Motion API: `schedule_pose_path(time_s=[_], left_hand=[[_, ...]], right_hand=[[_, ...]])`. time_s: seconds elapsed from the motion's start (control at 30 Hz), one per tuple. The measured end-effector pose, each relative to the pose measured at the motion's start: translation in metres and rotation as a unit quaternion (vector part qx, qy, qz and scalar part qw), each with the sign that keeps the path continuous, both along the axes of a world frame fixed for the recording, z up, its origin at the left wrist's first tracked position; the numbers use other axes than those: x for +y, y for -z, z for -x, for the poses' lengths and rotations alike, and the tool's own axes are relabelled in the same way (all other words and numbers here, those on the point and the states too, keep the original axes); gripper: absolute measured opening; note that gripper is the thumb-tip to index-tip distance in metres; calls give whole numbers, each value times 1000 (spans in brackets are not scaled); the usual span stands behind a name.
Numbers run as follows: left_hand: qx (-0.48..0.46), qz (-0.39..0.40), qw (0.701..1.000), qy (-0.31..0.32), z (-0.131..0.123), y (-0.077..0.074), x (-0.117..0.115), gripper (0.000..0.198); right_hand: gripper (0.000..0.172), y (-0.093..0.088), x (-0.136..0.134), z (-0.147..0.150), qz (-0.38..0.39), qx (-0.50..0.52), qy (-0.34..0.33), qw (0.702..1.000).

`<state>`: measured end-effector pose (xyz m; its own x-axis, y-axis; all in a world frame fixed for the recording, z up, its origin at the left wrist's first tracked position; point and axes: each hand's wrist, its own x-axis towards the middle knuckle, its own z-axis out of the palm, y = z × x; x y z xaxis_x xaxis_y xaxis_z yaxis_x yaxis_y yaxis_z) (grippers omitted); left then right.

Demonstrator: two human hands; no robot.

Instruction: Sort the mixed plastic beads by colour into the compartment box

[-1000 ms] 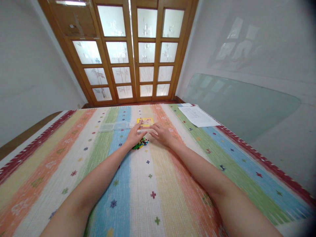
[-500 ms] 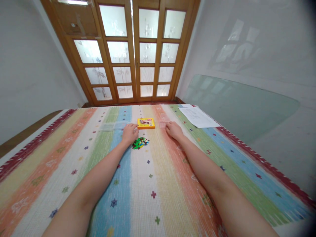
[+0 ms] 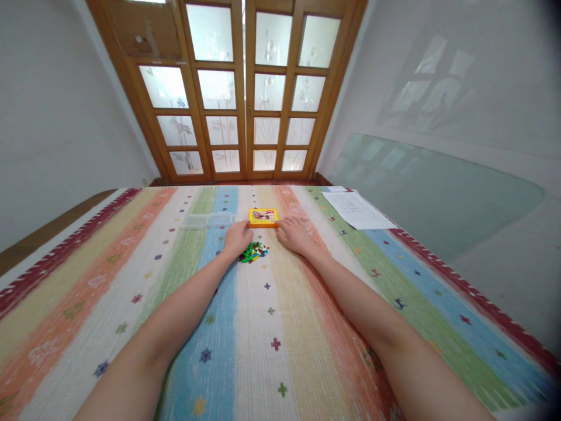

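Observation:
A flat yellow box (image 3: 263, 216) with a printed picture on its lid lies on the striped cloth. At its near left corner are the fingertips of my left hand (image 3: 238, 237), apart and not wrapped round it. My right hand (image 3: 296, 235) reaches the near right corner with fingers stretched and spread, seeming to touch the edge. Just in front of the box, beside my left hand, is a loose pile of small toy bricks (image 3: 254, 252), mostly green with some white, dark, blue and yellow pieces.
Clear plastic containers (image 3: 208, 220) stand left of my left hand. Another clear container (image 3: 296, 209) shows faintly behind my right hand, partly hidden. Printed paper sheets (image 3: 357, 210) lie at the far right. Wooden glass-paned doors (image 3: 244, 128) stand beyond the table's far edge.
My right hand has moved left from the clear container to the yellow box's right corner. My left hand stays at the box's left corner. The whole view has shifted slightly.

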<state>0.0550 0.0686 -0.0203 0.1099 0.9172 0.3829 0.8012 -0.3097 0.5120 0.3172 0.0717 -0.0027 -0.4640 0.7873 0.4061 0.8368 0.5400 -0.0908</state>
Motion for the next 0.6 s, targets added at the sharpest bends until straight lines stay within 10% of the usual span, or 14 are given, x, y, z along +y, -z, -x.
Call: schedule_pose_path(time_s=[0.6], left_hand=[[-67, 25, 997, 5, -7, -5, -10, 50]], right_hand=[[41, 9, -3, 5, -20, 13, 44, 999]])
